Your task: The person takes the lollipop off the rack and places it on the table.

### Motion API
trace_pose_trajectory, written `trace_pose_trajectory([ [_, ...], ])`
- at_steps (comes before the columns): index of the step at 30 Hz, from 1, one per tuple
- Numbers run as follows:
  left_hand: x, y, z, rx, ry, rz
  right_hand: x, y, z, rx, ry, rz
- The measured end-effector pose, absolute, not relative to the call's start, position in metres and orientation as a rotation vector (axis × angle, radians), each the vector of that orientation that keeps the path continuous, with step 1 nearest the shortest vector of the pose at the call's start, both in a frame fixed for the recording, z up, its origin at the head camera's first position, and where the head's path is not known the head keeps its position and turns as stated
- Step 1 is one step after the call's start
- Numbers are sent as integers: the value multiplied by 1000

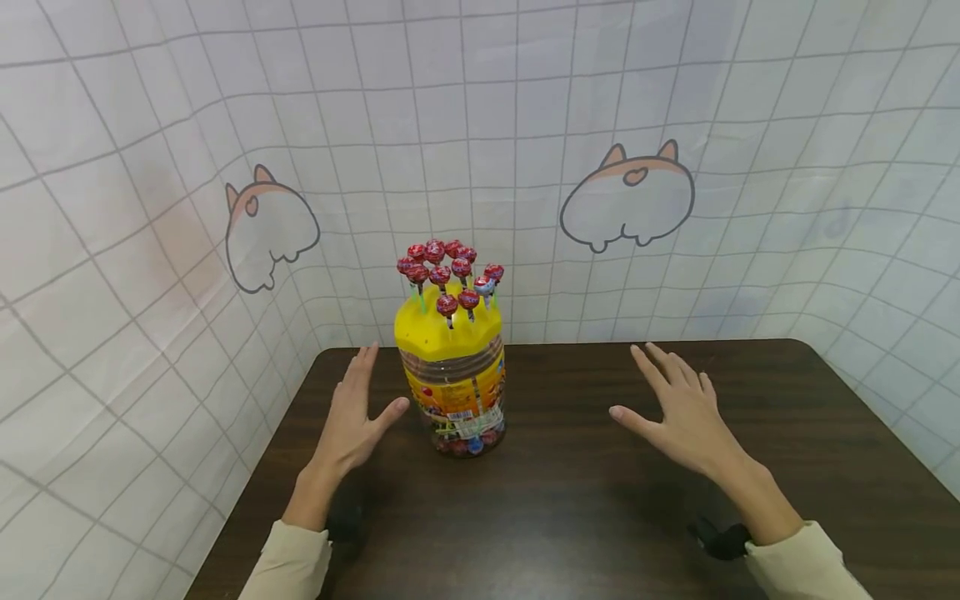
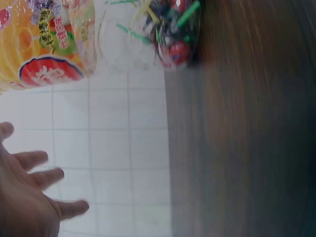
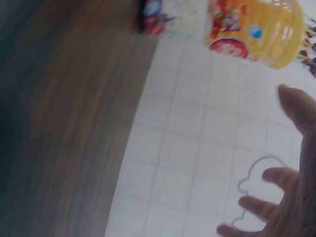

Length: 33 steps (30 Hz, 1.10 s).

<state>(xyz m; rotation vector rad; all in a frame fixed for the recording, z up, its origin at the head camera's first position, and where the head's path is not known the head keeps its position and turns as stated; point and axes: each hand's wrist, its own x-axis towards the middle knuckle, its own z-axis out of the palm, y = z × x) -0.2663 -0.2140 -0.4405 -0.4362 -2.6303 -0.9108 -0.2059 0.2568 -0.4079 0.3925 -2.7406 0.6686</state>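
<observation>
A large clear jar (image 1: 453, 379) with a yellow lid (image 1: 420, 329) and an orange-yellow label stands upright on the table. Several red-wrapped lollipops (image 1: 440, 275) stick up from the lid, and one (image 1: 483, 287) has a pale blue wrapper. More wrapped lollipops (image 2: 175, 52) lie in the bottom of the jar, as the left wrist view shows. To the jar's left, my left hand (image 1: 352, 421) is held up with fingers extended and thumb toward the jar, holding nothing. My right hand (image 1: 678, 412) hovers farther off on the jar's right, fingers spread and bare of any object.
The dark wooden table (image 1: 555, 500) ends at a back edge against a white gridded curtain (image 1: 510, 108). Cartoon animal prints (image 1: 630, 200) decorate that curtain, which also runs along both sides. A black strap (image 1: 720, 540) shows by the right sleeve.
</observation>
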Motion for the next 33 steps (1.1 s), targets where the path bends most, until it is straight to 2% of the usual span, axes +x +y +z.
trace_pose_trajectory([
  [9,-278,-198,-451,-511,-2425,-1450,-232,213,-385,599,-2484,1084],
  [20,-292,-188,-448,-655,-2293,-1701,-265,156,-346,680,-2242,1443],
  [33,-301,-185,-453,-779,-2326,-1889,-306,125,-324,696,-2215,1642],
])
